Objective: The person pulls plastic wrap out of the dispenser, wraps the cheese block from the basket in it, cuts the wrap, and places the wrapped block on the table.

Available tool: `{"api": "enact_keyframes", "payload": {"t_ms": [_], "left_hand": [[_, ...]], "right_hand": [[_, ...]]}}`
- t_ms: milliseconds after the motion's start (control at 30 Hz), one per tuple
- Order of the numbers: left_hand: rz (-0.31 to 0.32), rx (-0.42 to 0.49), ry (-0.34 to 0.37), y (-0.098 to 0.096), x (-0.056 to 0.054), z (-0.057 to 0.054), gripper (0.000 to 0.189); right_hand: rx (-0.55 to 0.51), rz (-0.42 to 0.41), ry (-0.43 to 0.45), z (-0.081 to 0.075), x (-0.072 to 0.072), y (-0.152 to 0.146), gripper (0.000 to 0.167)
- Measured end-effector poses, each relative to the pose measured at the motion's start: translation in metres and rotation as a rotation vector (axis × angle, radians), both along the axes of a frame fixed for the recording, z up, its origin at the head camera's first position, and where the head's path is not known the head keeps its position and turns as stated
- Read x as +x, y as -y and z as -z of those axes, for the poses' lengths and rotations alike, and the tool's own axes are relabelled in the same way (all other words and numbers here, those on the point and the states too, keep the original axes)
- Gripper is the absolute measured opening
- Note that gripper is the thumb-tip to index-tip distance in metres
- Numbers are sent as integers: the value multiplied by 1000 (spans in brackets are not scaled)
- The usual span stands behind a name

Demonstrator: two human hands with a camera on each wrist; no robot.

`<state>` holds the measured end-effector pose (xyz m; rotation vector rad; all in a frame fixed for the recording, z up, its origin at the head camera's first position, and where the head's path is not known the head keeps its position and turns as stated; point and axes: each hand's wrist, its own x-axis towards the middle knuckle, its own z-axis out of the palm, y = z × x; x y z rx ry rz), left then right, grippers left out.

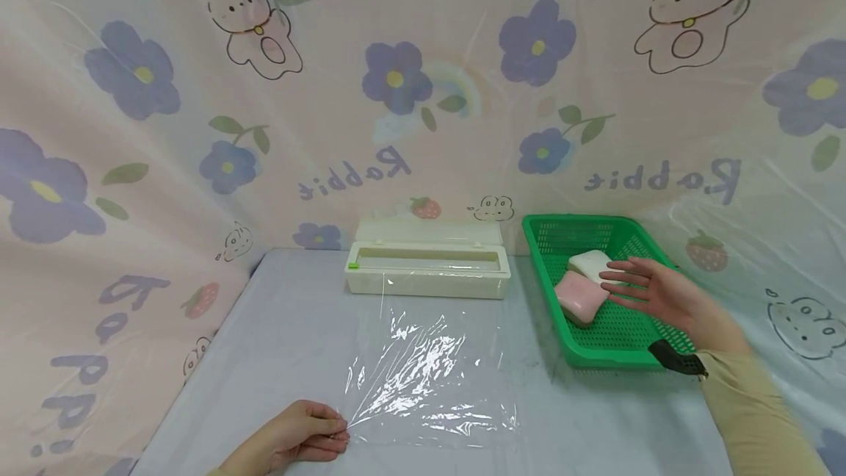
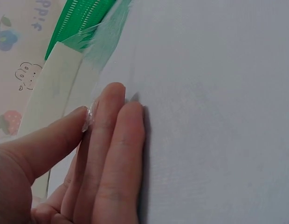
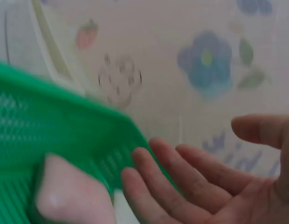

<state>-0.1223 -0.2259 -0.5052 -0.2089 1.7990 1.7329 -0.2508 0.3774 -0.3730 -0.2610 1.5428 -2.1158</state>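
A sheet of clear plastic wrap [image 1: 429,380] stretches over the table from a white wrap dispenser box [image 1: 426,283]. My left hand [image 1: 304,435] pinches the sheet's near left corner; in the left wrist view a bunched bit of wrap [image 2: 88,119] shows between thumb and fingers. My right hand [image 1: 651,289] is over the green basket [image 1: 575,355], fingers spread and nothing in them. Below its fingertips lie a pink soap-like block [image 1: 581,298] and a white block [image 1: 590,264], the white one partly hidden by the fingers.
The dispenser's lid [image 1: 429,232] stands raised at the back, and a small green slider [image 1: 354,266] sits at its left end. Behind the table [image 1: 277,344] hangs a printed curtain [image 1: 456,145] with flowers and rabbits, which also runs along both sides.
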Motion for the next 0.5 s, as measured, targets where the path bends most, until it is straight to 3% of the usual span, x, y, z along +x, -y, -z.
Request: {"api": "enact_keyframes", "payload": {"t_ms": [200,367,500], "left_hand": [[1,7,4,0,0,2,18],[13,29,2,0,0,3,18],[25,35,-2,-1,-3,2,20]], "right_hand": [[176,110,157,15,-28,-33,35],[295,131,194,30,-40,-44,69],[305,153,235,42,-47,-46,73]]}}
